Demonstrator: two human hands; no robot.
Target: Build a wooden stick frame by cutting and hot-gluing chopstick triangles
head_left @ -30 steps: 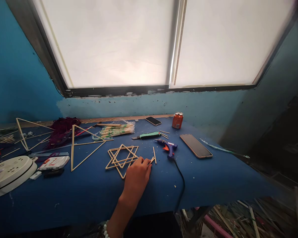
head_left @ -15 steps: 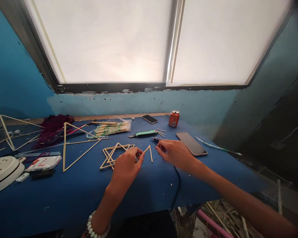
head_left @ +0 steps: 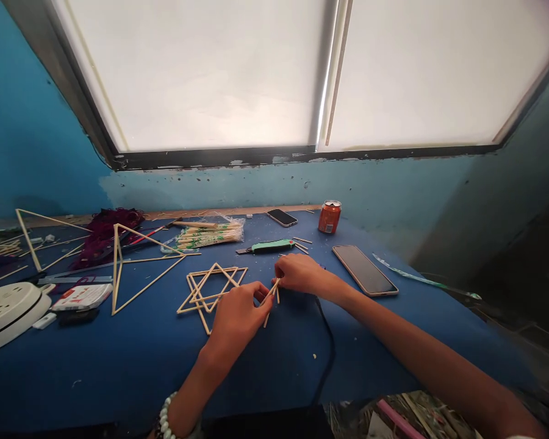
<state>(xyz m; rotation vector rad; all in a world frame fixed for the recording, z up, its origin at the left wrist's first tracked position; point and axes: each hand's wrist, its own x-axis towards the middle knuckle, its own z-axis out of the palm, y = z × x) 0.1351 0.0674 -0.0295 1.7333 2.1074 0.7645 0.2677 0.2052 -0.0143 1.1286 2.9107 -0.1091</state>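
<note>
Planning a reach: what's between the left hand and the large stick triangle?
In the head view, a wooden-stick star frame lies between the left hand and the stick triangle.

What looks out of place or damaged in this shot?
The wall below the window looks worn: its blue paint is chipped and patchy along the frame. Pale crumbs also speckle the blue table.
</note>
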